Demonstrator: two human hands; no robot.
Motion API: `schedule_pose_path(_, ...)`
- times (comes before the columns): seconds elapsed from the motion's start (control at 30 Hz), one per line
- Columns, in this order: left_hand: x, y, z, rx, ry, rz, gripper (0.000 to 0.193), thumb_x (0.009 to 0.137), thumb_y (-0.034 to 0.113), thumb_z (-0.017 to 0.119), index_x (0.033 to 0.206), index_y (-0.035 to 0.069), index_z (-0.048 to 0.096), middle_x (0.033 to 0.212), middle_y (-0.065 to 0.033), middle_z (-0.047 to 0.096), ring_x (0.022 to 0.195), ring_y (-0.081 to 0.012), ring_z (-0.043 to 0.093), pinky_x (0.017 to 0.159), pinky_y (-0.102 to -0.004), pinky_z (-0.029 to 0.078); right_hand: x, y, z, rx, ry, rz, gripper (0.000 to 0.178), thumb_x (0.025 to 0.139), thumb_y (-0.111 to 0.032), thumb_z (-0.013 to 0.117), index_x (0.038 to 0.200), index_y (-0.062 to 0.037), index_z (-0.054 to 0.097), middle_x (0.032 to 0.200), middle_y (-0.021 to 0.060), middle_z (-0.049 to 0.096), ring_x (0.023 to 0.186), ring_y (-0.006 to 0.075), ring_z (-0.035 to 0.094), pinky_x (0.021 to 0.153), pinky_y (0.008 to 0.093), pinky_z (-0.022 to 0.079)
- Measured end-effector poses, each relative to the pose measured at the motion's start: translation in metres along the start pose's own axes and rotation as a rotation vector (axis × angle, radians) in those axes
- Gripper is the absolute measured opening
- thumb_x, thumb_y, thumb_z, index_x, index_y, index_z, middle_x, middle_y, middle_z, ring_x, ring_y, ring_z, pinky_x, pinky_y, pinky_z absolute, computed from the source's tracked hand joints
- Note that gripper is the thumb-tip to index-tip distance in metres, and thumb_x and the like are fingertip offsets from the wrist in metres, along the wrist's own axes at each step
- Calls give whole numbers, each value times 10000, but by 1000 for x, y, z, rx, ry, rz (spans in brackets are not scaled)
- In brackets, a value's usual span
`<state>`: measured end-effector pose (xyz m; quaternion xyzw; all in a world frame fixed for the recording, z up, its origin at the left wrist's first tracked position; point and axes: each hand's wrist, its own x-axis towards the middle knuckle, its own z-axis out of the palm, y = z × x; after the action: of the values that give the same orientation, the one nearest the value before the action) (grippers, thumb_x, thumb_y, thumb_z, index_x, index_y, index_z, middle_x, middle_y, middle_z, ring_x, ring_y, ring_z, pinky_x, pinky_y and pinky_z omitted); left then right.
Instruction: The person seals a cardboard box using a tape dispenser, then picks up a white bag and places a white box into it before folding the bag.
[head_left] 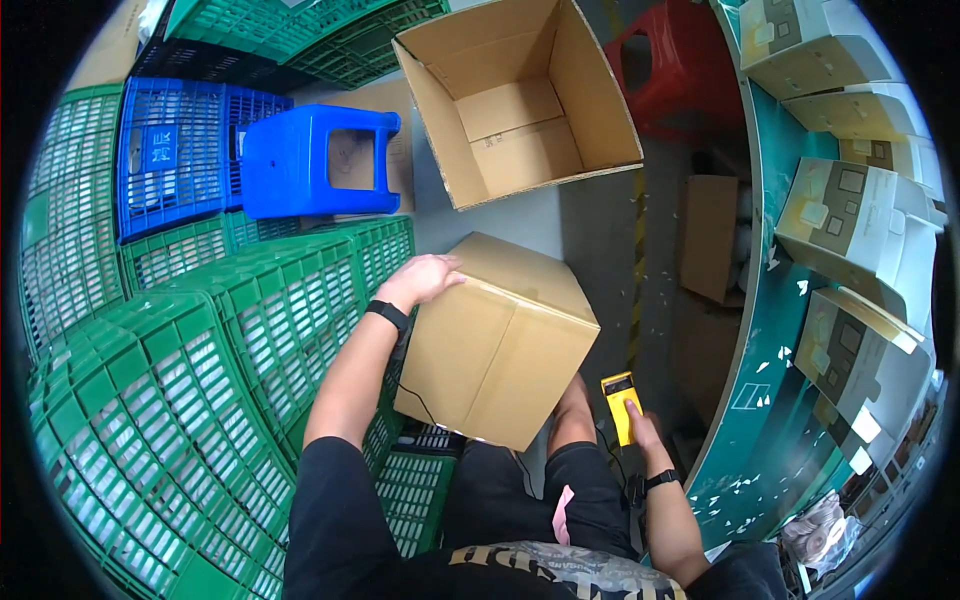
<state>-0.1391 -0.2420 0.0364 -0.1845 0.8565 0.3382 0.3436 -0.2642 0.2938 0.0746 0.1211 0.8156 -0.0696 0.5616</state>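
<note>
The closed, brown cardboard box [490, 365] is held tilted in front of the body, partly over the right knee [572, 428]. It is best kept steady, with pressure spread along the edge so that the cardboard is not dented. Its upper left corner is covered by the left hand [428, 278], fingers laid over the edge; whether that grip is closed underneath cannot be told from this angle. By the right hand [641, 428], the yellow, flat-bodied handheld tool [618, 402] is firmly enclosed, apart from the box; its dark end should be kept clear of the knee.

Room is limited on the left by stacked green plastic lattice crates [150, 310] and on the right by the green-topped bench [735, 440]. Ahead, an open, brown cardboard carton [592, 100] and a blue plastic stool [288, 160] are seen. The box's lower left is crossed by a thin black cord [424, 404], which could be snagged.
</note>
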Motion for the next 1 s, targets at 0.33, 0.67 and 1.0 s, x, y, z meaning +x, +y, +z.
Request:
schedule_pose_path(0.33,-133,-36,174,-764,469,-505,700,918,397,650,1400,-51,413,1288,-265,588,1241,-372,545,1050,-420,428,-1,42,6,32,230,-92,720,893,-616,560,1023,81,685,919,216,703,868,302,694,765,378,521)
schedule_pose_path(0.67,-169,134,172,-176,541,-699,703,839,576,645,1289,49,527,1180,-211,645,1049,-357,652,809,-463,544,-216,93,-15,196,309,-445,396,998,-326,569,1024,55,674,851,43,672,750,101,590,670,285,484)
schedule_pose_path(1.0,-134,56,172,-450,987,-519,614,862,391,668,1286,-37,549,1332,-289,534,1238,-445,499,1063,-471,405,-260,151,-12,274,306,-291,394,992,-318,574,1027,64,663,873,52,668,757,107,602,687,270,494)
